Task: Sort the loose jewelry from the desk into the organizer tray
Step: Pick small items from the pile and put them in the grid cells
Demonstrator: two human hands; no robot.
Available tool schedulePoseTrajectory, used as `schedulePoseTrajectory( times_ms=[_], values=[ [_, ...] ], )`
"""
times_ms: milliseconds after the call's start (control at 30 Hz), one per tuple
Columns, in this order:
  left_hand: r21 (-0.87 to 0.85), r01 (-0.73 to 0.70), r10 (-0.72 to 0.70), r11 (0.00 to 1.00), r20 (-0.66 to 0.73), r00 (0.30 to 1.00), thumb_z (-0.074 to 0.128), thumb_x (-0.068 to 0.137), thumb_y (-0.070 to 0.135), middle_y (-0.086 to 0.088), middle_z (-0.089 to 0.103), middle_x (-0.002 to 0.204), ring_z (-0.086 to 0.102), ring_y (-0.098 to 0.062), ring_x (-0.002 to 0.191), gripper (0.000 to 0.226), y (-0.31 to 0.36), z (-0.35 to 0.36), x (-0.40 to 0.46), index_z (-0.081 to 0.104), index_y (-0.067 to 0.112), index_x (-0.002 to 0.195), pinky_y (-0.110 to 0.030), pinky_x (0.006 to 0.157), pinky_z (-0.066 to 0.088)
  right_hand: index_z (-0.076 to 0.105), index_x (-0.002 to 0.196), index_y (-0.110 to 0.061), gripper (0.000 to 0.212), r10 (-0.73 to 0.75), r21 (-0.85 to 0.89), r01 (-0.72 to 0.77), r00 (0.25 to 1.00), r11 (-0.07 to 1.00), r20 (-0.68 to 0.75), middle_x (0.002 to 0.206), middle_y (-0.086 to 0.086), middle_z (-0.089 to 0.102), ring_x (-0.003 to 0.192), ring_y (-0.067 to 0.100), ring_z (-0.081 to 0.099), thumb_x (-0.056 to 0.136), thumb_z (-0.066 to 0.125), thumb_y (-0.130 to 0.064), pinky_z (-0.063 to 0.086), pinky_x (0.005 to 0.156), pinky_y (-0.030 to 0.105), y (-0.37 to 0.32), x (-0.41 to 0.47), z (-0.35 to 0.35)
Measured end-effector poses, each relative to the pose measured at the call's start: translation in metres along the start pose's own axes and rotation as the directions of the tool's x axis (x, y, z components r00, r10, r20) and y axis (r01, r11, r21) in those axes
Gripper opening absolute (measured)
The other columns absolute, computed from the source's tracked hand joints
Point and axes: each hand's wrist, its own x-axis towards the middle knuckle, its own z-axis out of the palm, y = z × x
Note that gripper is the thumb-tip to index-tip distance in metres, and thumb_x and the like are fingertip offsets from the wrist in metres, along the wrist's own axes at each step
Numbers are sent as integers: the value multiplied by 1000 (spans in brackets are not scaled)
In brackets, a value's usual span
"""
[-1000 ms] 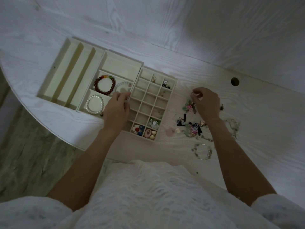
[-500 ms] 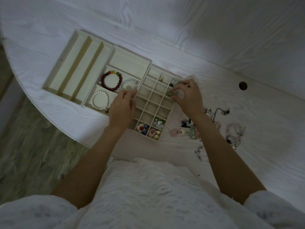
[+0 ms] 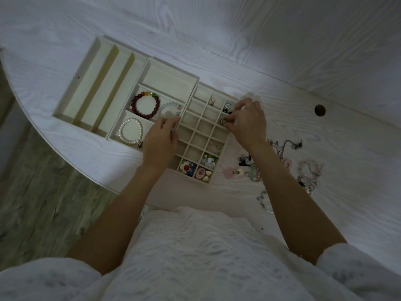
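Observation:
A cream grid tray (image 3: 196,139) lies on the white desk, with small charms in its near cells (image 3: 196,169) and earrings in its far cells. My right hand (image 3: 249,122) hovers over the tray's far right cells and pinches a small round ring-like piece (image 3: 223,121) at the fingertips. My left hand (image 3: 159,139) grips the grid tray's left wall where it meets the bracelet tray (image 3: 171,77). That tray holds a red bead bracelet (image 3: 135,105), a pearl bracelet (image 3: 122,130) and a pale bead bracelet (image 3: 171,105). Loose jewelry (image 3: 308,172) lies right of my right forearm.
A long-slot tray (image 3: 97,83) sits at the far left, its slots bare. Chains (image 3: 282,146) and pink pieces (image 3: 230,173) are scattered on the desk beside the grid tray. A round cable hole (image 3: 319,110) is at the right. The desk's curved edge drops to the floor on the left.
My right hand lifted a small piece from the loose pile and carried it left over the grid tray's far right cells. My left hand stayed at the tray wall.

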Motion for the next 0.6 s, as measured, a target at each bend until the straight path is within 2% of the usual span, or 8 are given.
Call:
schedulePoseTrajectory(
  times_ms=[133,267,367,600],
  values=[
    [-7,-6,6,1000,-5,1000,62,83,0,-15,59,100,60,-28,77,35,-1,0,-1,62,6,118,-28,63,42,74,96,-14,21,-13,-44,14,1000,999,21,112,5,53,106,26,43,85,65,-29,33,88,31,1,3,3],
    [-5,-13,13,1000,-8,1000,61,84,1,-15,59,99,59,-27,77,33,-2,1,0,62,6,117,-27,62,42,74,91,-10,19,-24,-93,21,999,995,-35,109,5,57,104,25,46,86,62,-24,34,87,32,0,2,9],
    [1,-25,25,1000,-16,1000,61,84,0,-15,59,98,59,-28,76,33,-2,1,0,62,5,116,-27,62,41,75,85,-8,17,-13,-77,8,998,997,-68,105,7,58,100,27,48,82,67,-23,36,86,34,0,1,11],
    [-10,-6,6,1000,-4,1000,61,84,1,-14,59,101,60,-27,78,34,-1,0,-1,62,6,118,-27,64,43,75,87,-12,14,-8,-29,7,999,1000,-49,106,7,58,100,29,48,80,68,-22,37,83,33,-1,0,9]
  ],
)
